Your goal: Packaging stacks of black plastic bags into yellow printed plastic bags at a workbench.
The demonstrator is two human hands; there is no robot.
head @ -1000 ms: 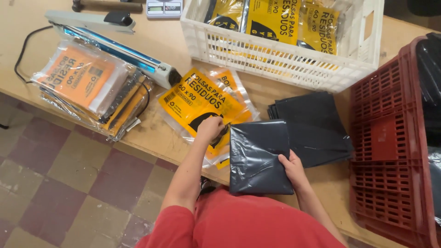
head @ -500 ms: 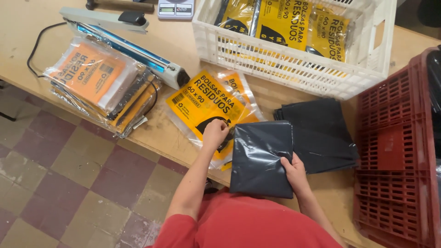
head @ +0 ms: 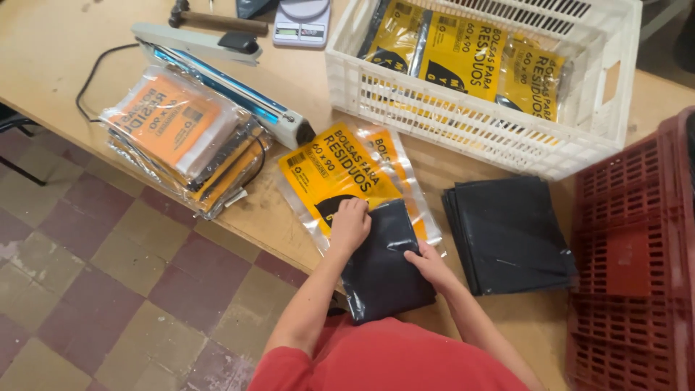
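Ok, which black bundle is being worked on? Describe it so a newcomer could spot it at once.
Start at the white crate on the wooden table. Just below it lies a yellow printed pouch. The folded black bag at the pouch's open end, under both hands, is it; the other black stack lies untouched to its right.
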